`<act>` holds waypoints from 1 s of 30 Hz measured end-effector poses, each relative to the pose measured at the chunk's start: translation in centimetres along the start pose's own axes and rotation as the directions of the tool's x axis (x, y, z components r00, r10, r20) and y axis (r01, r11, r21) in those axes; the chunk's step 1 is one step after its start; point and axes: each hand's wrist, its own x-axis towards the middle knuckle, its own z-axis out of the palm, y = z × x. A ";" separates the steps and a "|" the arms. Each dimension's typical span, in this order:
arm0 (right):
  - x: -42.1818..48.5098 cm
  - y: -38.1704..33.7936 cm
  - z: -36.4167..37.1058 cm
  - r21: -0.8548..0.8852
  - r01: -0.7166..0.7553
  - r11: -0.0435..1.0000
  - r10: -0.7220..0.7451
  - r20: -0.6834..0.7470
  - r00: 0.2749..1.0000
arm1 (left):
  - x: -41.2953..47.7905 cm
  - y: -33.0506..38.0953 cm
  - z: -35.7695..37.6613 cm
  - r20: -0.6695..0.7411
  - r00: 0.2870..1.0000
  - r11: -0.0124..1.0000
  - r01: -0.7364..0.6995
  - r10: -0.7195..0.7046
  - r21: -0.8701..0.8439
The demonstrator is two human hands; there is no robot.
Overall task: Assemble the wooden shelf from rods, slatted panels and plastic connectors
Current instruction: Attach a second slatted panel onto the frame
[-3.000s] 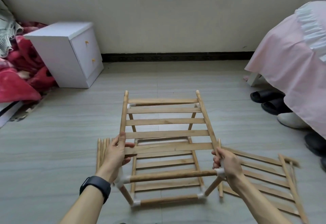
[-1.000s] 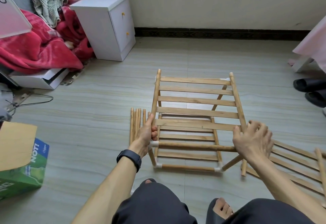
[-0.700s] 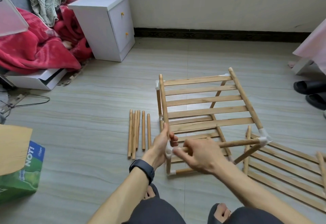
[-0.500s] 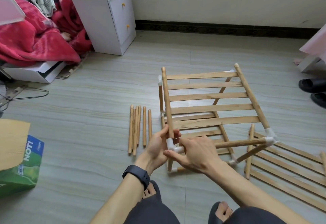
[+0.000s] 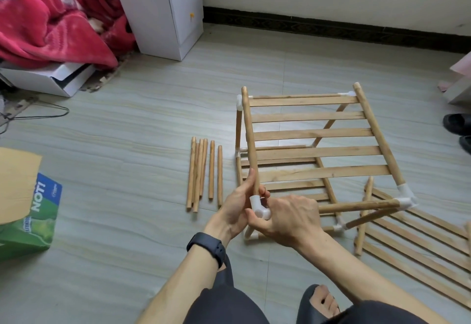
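A partly built wooden shelf stands on the floor, its upper slatted panel joined to rods by white plastic connectors. My left hand grips the panel's left rail just above the near-left white connector. My right hand holds the front rod right at that connector, thumb against the plastic. Several loose rods lie in a row left of the shelf. A spare slatted panel lies flat on the floor at the right.
A white drawer cabinet stands at the back left beside a red blanket and a white box. A green carton sits at the left edge. Black slippers lie at the right. My knees and foot are below.
The shelf frame was turned so its near-left corner faces me. My right hand left the right side and came across to that corner connector, where both hands now meet.
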 end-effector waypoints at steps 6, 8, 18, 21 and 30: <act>0.3 -1.2 -0.5 0.065 0.018 0.998 -0.015 -0.055 0.998 | -0.5 0.3 -0.5 0.093 0.996 0.998 -0.008 0.014 -0.065; 0.1 -1.3 -0.2 0.083 0.017 0.996 -0.011 -0.079 0.997 | -0.7 0.4 -1.0 0.145 0.989 0.999 -0.017 0.021 -0.031; -0.2 -2.3 0.1 0.132 -0.089 0.987 0.100 -0.078 0.992 | -0.5 0.0 -1.7 0.158 0.987 1.000 0.026 -0.026 0.006; 0.0 -2.7 0.0 0.165 -0.103 0.981 0.114 -0.061 0.992 | 0.2 0.7 -2.1 0.146 0.989 0.999 0.028 -0.034 0.043; 0.0 -2.6 -0.3 0.097 -0.120 0.988 0.121 -0.004 0.993 | 3.0 6.3 0.4 -0.098 0.978 0.833 -0.104 0.186 0.543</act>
